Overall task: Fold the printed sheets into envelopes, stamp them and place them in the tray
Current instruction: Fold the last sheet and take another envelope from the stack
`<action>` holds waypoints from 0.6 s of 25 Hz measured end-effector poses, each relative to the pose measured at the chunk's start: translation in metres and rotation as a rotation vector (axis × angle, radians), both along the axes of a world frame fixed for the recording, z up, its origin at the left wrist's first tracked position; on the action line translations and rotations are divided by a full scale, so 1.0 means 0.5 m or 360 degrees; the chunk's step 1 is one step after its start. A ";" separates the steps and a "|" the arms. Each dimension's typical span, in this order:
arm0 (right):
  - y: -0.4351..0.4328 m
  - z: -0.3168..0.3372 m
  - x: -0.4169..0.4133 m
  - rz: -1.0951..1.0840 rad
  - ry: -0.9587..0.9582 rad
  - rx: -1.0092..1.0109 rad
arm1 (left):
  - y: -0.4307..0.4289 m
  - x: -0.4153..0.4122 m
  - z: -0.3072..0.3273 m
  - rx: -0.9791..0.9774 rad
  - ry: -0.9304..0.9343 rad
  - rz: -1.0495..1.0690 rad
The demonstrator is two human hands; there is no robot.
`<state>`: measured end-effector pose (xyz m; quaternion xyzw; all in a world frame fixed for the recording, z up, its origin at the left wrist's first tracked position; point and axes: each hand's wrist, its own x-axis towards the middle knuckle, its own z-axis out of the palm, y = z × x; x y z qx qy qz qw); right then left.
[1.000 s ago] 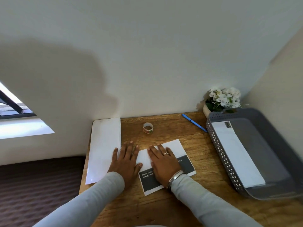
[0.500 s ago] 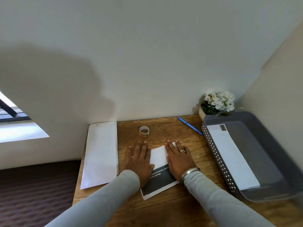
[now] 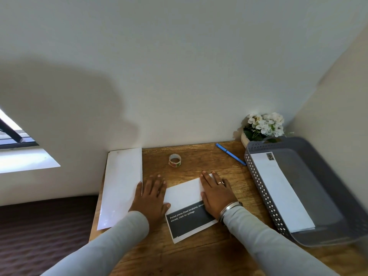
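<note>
Wooden desk by a white wall holds a folded printed sheet, with the left hand and right hand both pressing flat on it.

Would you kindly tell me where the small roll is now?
In the head view, the small roll sits near the back edge of the desk, between the white stack on its left and the blue pen on its right.
</note>
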<state>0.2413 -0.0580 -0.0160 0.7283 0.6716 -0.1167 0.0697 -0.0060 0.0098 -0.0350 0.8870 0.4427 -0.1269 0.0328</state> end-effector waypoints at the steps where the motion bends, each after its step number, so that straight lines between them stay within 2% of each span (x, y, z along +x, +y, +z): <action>1: 0.003 0.006 0.006 0.0023 0.0007 -0.0002 | -0.002 0.003 0.005 -0.0026 0.0011 0.0014; 8: 0.050 0.074 0.049 0.0134 0.0106 -0.0212 | -0.009 0.027 0.037 0.0003 -0.0087 0.0086; 11: 0.054 0.074 0.036 0.0101 0.0083 -0.0176 | 0.000 0.035 0.045 0.0009 -0.0182 0.0109; 15: 0.056 0.073 0.028 0.0061 0.0090 -0.0138 | 0.005 0.042 0.057 -0.0083 -0.0144 0.0084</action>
